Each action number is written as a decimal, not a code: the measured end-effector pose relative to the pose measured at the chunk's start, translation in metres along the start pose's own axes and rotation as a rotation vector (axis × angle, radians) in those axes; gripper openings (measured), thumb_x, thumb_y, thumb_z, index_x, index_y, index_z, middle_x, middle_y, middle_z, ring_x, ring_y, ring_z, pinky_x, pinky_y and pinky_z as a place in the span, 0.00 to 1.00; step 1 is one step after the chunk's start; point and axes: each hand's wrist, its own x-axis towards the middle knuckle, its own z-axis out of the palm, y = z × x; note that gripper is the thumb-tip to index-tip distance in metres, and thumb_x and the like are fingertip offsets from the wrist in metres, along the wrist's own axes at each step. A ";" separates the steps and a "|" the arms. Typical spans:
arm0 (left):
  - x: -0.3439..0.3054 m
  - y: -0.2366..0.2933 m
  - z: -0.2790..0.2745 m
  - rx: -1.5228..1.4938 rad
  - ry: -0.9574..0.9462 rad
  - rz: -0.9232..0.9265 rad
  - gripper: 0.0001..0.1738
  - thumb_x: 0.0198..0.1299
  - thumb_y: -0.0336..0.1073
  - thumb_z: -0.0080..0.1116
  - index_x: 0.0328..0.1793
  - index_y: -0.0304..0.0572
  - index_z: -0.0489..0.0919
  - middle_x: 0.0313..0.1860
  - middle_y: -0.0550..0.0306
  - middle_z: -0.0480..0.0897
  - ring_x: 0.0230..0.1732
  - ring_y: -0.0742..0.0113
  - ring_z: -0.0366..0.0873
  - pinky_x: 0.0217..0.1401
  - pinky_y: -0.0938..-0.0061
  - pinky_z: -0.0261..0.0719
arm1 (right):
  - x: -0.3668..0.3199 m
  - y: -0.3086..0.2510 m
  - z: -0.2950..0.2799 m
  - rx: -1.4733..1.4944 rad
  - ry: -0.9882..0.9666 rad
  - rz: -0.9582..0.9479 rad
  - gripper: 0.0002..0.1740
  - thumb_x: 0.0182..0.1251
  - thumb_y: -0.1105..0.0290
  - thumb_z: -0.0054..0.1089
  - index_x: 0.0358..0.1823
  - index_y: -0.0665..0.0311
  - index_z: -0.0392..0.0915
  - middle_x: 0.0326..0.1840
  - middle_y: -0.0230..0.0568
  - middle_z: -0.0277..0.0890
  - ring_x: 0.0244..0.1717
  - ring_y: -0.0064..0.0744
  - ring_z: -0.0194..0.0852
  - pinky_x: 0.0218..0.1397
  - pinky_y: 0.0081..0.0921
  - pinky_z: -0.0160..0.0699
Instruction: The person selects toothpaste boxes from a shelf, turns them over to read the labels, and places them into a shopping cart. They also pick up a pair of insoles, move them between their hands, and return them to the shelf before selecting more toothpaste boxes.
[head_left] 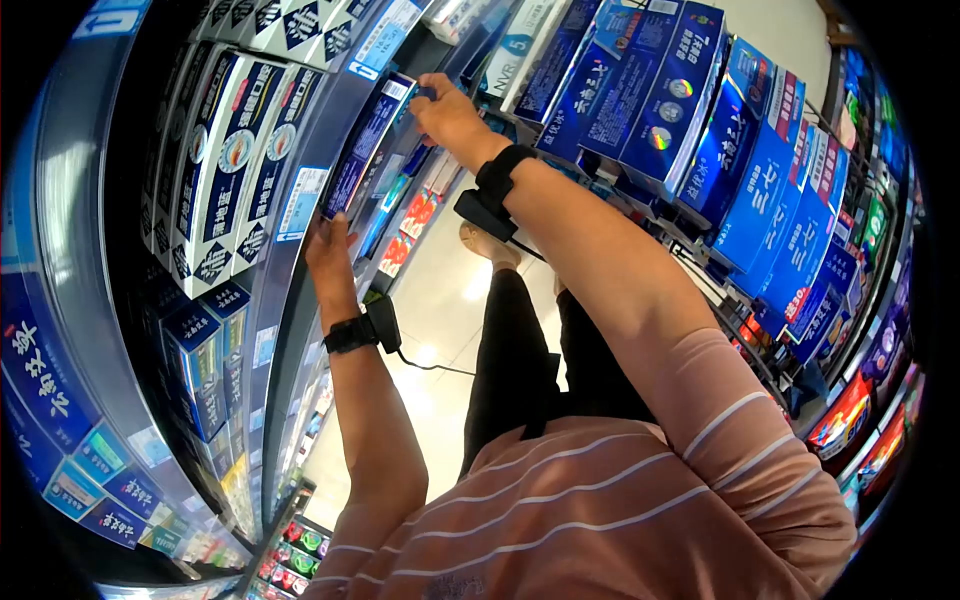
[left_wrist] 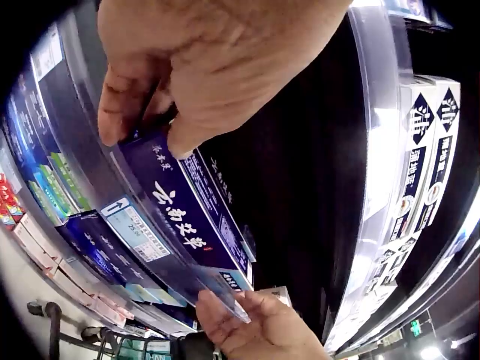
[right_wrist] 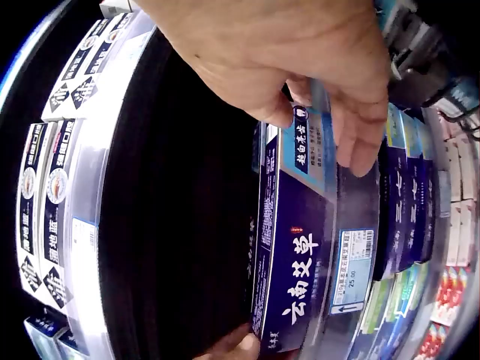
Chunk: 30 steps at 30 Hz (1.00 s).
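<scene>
A dark blue toothpaste box [head_left: 366,145] lies lengthwise along the front of a shelf, its printed face turned outward. At its near end, my left hand [head_left: 330,258] pinches the box between thumb and fingers. The right hand [head_left: 455,118] grips the far end, with fingertips over the transparent shelf lip in the right wrist view. That view shows the box [right_wrist: 296,247] standing on edge behind the lip, a price tag [right_wrist: 352,262] beside it. Dark space lies behind the box. In the left wrist view, a similar dark box edge [left_wrist: 225,180] shows directly behind it.
White-and-blue toothpaste boxes [head_left: 235,150] are stacked on the neighbouring shelf to the left. Large blue cartons [head_left: 640,90] are piled at right, beside my right arm. Lower shelves hold red-printed boxes [head_left: 405,230]. Below is a pale tiled floor [head_left: 430,390].
</scene>
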 end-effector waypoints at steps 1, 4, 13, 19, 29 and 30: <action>0.001 -0.003 0.000 0.000 -0.014 0.005 0.33 0.67 0.40 0.63 0.72 0.29 0.69 0.54 0.51 0.81 0.49 0.67 0.82 0.49 0.74 0.84 | -0.001 0.001 0.000 0.001 0.001 -0.003 0.31 0.67 0.62 0.58 0.70 0.63 0.67 0.51 0.60 0.82 0.50 0.50 0.85 0.57 0.35 0.79; 0.002 -0.005 0.002 0.039 -0.035 0.019 0.34 0.67 0.43 0.65 0.73 0.30 0.68 0.54 0.54 0.81 0.49 0.69 0.80 0.50 0.75 0.82 | -0.009 -0.004 0.002 -0.022 0.003 -0.001 0.32 0.68 0.62 0.56 0.73 0.62 0.64 0.57 0.63 0.80 0.59 0.55 0.80 0.64 0.37 0.75; 0.007 0.000 0.007 0.180 0.083 0.061 0.41 0.68 0.52 0.61 0.74 0.25 0.65 0.61 0.40 0.79 0.59 0.56 0.78 0.61 0.66 0.77 | -0.022 -0.012 -0.006 -0.052 -0.006 -0.004 0.37 0.67 0.63 0.53 0.77 0.66 0.57 0.62 0.69 0.75 0.65 0.64 0.74 0.70 0.42 0.71; 0.027 0.008 0.013 0.662 0.304 0.378 0.36 0.70 0.49 0.58 0.78 0.36 0.65 0.77 0.34 0.65 0.76 0.46 0.65 0.78 0.61 0.59 | -0.044 -0.005 -0.008 0.033 -0.001 -0.084 0.36 0.66 0.64 0.56 0.74 0.71 0.61 0.54 0.62 0.79 0.56 0.53 0.79 0.61 0.39 0.76; 0.037 0.032 0.021 0.731 0.094 0.270 0.29 0.75 0.50 0.49 0.75 0.41 0.71 0.74 0.39 0.70 0.75 0.45 0.66 0.77 0.59 0.60 | -0.100 0.043 -0.024 0.185 -0.138 -0.016 0.35 0.71 0.66 0.56 0.76 0.70 0.57 0.35 0.40 0.79 0.36 0.25 0.78 0.42 0.24 0.78; 0.041 0.029 0.017 0.737 0.080 0.291 0.29 0.75 0.50 0.49 0.75 0.41 0.70 0.74 0.39 0.70 0.75 0.45 0.67 0.77 0.59 0.60 | -0.105 0.049 -0.025 0.202 -0.156 0.027 0.35 0.71 0.65 0.56 0.76 0.70 0.57 0.36 0.41 0.79 0.38 0.26 0.78 0.42 0.25 0.79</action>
